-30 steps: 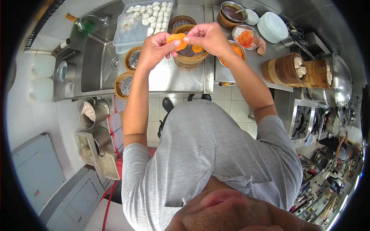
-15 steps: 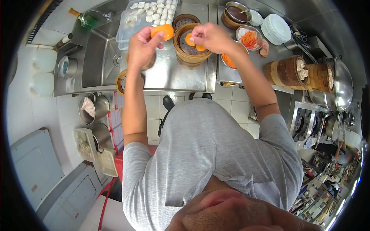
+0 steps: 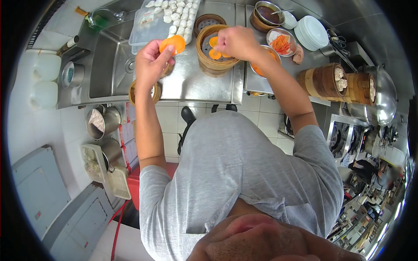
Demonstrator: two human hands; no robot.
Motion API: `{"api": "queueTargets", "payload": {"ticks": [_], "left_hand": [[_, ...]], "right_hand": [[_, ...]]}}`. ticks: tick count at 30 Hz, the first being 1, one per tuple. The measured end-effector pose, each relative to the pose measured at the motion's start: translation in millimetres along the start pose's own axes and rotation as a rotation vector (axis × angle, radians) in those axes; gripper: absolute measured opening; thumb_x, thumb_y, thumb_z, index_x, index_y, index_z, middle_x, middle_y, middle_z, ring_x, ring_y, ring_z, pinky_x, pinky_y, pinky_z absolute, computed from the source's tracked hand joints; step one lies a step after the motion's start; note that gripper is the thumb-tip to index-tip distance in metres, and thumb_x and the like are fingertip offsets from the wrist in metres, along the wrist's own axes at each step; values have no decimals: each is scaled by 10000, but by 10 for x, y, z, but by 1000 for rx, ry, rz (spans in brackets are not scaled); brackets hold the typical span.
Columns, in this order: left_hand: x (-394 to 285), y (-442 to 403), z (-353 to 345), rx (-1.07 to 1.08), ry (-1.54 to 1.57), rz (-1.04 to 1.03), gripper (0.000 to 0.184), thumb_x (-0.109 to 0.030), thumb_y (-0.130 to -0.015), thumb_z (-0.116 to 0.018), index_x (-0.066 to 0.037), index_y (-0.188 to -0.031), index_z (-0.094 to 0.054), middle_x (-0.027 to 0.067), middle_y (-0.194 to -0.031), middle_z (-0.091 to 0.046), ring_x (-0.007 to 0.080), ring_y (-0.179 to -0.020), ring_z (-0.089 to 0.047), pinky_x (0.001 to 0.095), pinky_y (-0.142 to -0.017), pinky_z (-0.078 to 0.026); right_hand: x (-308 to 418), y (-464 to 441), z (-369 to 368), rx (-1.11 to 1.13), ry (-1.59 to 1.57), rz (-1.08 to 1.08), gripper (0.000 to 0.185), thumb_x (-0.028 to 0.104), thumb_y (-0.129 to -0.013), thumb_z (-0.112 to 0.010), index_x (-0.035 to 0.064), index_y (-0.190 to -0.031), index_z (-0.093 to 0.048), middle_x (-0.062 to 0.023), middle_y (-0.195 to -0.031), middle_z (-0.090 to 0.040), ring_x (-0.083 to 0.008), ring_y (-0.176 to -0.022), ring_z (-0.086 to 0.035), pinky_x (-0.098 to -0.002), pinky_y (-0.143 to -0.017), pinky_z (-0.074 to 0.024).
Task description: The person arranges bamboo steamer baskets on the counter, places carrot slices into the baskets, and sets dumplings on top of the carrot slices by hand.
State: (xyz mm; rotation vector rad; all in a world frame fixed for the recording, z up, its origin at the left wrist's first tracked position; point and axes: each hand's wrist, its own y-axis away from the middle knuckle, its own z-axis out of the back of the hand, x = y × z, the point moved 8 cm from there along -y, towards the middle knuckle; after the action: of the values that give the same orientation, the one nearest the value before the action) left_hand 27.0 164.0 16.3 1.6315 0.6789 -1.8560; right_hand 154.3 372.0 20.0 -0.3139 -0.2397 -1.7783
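Note:
My left hand (image 3: 150, 61) pinches a small stack of round orange carrot slices (image 3: 175, 43) between thumb and fingers, left of a bamboo steamer basket (image 3: 218, 68). Over that basket's right side is my right hand (image 3: 239, 42), fingers closed and pointing down inside. Whatever its fingertips hold is hidden. On the perforated dark liner lie a carrot slice (image 3: 213, 41) and a second slice (image 3: 214, 54); the edge of another shows under my right hand. A bowl (image 3: 264, 75) of more carrot slices stands to the right, partly behind my forearm.
White dumplings (image 3: 179, 17) fill part of a clear plastic tray behind my left hand. A sink (image 3: 109, 65) is at the left. To the right are shredded carrot (image 3: 281, 44) in a bowl, stacked white plates (image 3: 312, 32), a sauce pot (image 3: 269, 15) and steamers (image 3: 320, 80) with dumplings.
My left hand has moved left and slightly down with its carrot slices, away from the basket. My right hand stays over the basket, where the slices are more spread out and more show.

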Motion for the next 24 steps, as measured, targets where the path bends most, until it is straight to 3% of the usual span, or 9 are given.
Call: {"api": "queueTargets", "payload": {"ticks": [3, 4, 7, 8, 11, 14, 17, 18, 24], "left_hand": [[40, 77, 103, -10, 37, 15, 160, -188, -972, -708, -31, -1000, -694, -1, -807, -696, 47, -659, -623, 191, -560, -434], [39, 107, 145, -17, 42, 13, 159, -190, -974, -707, -34, -1001, -692, 2, -812, -697, 50, -660, -624, 190, -563, -436], [118, 205, 257, -28, 98, 20, 164, -188, -978, -700, -27, -1004, -690, 9, -823, -697, 59, -672, -632, 196, -575, -446], [142, 251, 282, -34, 105, 24, 151, -164, -995, -663, -17, -1024, -674, 27, -823, -685, 84, -655, -629, 220, -587, -464], [255, 418, 414, -61, 169, 37, 168, -154, -993, -668, 0, -1061, -668, 40, -872, -709, 86, -693, -659, 225, -599, -492], [345, 588, 554, -103, 215, 84, 159, -139, -1005, -650, 0, -1081, -663, 62, -915, -721, 100, -704, -672, 235, -609, -511], [376, 724, 690, -138, 226, 111, 159, -143, -1009, -652, -2, -1082, -663, 75, -940, -728, 104, -717, -680, 236, -615, -516], [356, 738, 711, -139, 221, 92, 161, -149, -1008, -657, -3, -1075, -660, 75, -941, -727, 102, -722, -679, 236, -621, -516], [150, 623, 618, -90, 237, 31, 147, -137, -1003, -658, -4, -1065, -664, 72, -919, -725, 104, -719, -675, 239, -630, -516]], "right_hand": [[-508, -149, 210, -218, -284, -185, 205, 324, -838, -765, 122, -863, -746, -63, -787, -719, -248, -785, -712, -394, -691, -547], [-686, -254, 276, -265, -293, -181, 198, 284, -837, -761, 141, -974, -761, -56, -782, -717, -227, -768, -714, -371, -702, -552], [-1278, -711, -11, -188, -182, -132, 262, 242, -831, -751, 159, -1080, -750, -57, -825, -728, -232, -800, -718, -354, -722, -553], [-1445, -861, -258, -125, -221, -15, 328, 192, -830, -728, 176, -1158, -735, -81, -961, -737, -270, -898, -715, -386, -786, -559], [-1754, -1122, -979, -108, 10, 183, 331, 175, -831, -714, 184, -1161, -737, -95, -1063, -719, -316, -990, -690, -438, -837, -551], [-1664, -1214, -1388, 45, -77, 224, 280, 189, -868, -681, 123, -1133, -743, -119, -1145, -695, -352, -1086, -654, -428, -944, -519], [-1673, -1234, -1581, 180, -46, 157, 310, 204, -808, -735, 169, -1116, -738, -89, -1121, -699, -348, -1091, -647, -448, -925, -530], [-1632, -1152, -1463, 171, -99, 233, 284, 219, -812, -742, 120, -1077, -733, -97, -1123, -698, -351, -1082, -650, -452, -919, -531], [-1580, -690, -234, -194, 106, 160, 270, 220, -836, -756, 73, -1061, -735, -94, -1103, -709, -334, -1041, -666, -446, -882, -542]]}}
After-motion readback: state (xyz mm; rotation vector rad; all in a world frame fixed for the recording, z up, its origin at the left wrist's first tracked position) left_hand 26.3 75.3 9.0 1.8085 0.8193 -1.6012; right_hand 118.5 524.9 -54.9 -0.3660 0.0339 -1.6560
